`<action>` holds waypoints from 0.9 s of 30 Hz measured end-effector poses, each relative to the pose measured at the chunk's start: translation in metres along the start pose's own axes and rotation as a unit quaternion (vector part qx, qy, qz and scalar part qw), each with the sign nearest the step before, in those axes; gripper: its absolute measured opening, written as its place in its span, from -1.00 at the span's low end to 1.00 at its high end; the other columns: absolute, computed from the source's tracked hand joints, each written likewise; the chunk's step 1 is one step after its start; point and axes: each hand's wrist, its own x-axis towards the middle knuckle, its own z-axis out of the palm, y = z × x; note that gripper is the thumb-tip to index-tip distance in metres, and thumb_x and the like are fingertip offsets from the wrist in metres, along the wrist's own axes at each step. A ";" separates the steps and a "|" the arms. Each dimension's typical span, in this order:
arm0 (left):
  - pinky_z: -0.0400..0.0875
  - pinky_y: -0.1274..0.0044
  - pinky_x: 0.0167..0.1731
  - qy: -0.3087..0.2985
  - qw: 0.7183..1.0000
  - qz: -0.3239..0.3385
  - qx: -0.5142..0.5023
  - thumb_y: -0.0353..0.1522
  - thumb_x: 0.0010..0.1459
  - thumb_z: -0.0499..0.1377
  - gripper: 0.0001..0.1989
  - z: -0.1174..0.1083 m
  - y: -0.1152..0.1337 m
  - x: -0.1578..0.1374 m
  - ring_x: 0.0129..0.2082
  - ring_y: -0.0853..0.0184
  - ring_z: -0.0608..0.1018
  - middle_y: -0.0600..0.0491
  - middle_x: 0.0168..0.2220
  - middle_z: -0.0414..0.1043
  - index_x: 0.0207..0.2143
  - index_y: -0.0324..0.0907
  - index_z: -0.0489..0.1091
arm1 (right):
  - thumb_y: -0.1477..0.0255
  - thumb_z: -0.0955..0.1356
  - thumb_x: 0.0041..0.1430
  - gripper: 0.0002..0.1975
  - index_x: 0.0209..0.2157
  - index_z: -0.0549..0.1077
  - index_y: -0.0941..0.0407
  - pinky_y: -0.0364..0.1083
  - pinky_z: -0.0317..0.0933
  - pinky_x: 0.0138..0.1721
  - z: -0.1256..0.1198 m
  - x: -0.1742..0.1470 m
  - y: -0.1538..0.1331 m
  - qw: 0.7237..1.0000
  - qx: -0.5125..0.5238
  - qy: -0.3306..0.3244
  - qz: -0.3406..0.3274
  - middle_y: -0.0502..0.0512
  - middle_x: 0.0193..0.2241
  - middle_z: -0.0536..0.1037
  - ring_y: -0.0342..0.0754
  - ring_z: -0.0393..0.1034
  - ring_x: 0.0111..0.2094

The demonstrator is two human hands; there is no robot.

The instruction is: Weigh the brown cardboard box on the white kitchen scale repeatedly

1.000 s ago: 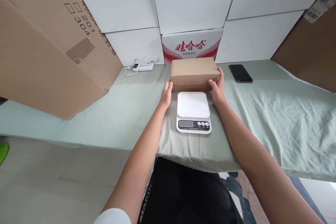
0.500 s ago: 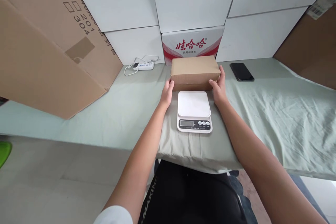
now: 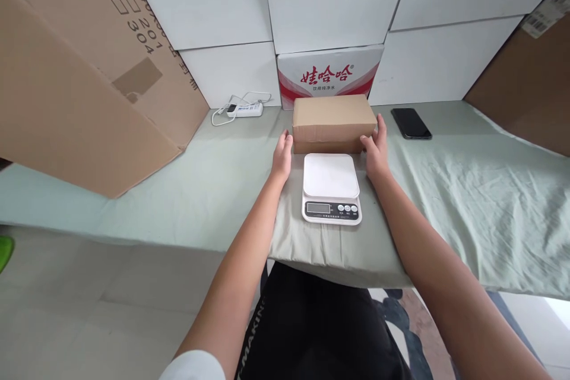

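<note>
Behind a flat white plastic scale (image 3: 331, 176), a rectangular brown cardboard box (image 3: 333, 122) is flanked by the unclenched left hand (image 3: 282, 154) and the right hand (image 3: 376, 151), whose grip cannot be told. Were the box dragged forward, the scale could be bumped.

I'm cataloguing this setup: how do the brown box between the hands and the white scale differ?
The brown box is cardboard, while the white scale has a dark control panel. The brown box is wider and taller; the white scale is low and flat. The brown box sits between the left hand and right hand; the white scale lies in front of it. Both look roughly rectangular.
</note>
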 end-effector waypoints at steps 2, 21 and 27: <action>0.05 0.18 0.70 -0.005 1.000 -0.003 -0.001 0.26 0.36 0.11 -0.16 0.001 0.001 -0.001 0.70 0.08 0.17 -0.04 0.65 0.20 0.48 -0.01 0.33 | 0.00 0.47 -0.03 0.13 0.53 0.07 -0.09 0.49 0.12 0.56 0.001 0.000 0.000 1.000 -0.002 -0.006 -0.013 0.26 0.45 0.44 0.35 0.34 0.46; 0.19 0.17 0.64 -0.060 0.988 0.139 0.044 0.41 0.28 0.02 -0.01 0.001 0.024 -0.019 0.65 -0.05 0.29 -0.07 0.57 0.36 0.47 -0.02 0.38 | -0.14 0.48 0.12 0.23 0.63 -0.15 -0.14 0.43 -0.09 0.68 0.002 0.000 -0.010 0.990 0.000 -0.061 -0.127 0.17 0.65 0.12 0.30 0.02 0.67; 0.23 0.25 0.62 -0.051 0.976 0.213 0.011 0.34 0.33 0.05 -0.02 -0.012 0.043 -0.070 0.67 -0.04 0.24 -0.13 0.61 0.28 0.53 -0.09 0.30 | -0.18 0.48 0.22 0.15 0.63 -0.13 -0.28 0.47 -0.14 0.68 -0.012 -0.051 -0.049 0.979 -0.025 -0.053 -0.195 0.06 0.68 -0.01 0.31 -0.13 0.71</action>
